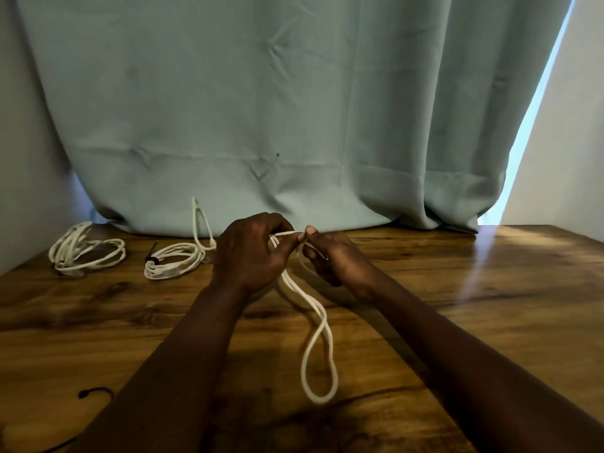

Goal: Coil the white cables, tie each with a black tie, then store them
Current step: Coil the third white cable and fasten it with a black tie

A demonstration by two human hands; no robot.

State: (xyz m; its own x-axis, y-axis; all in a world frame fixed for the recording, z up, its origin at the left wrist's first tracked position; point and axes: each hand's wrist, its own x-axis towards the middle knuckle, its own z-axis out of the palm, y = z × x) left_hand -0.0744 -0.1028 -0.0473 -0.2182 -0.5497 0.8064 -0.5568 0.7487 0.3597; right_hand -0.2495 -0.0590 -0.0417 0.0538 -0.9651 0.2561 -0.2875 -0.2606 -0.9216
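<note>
Gripping the far end of the thin white round cable (322, 338) in the curled left hand (251, 253), pinching it too with the right hand (330, 259), leaving its long loop trailing lengthwise toward the body over the brown wooden table (457, 305).

A thin white cable (318, 354) hangs looped over the wooden table (457, 289); a loose white coil (85, 250) and a black-tied white coil (173, 263) lie far left.

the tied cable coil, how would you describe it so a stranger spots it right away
On the wooden table, look below the teal curtain, left of the left hand. The tied coil lies right of the far-left coil. It alone shows a black tie round it.
</note>
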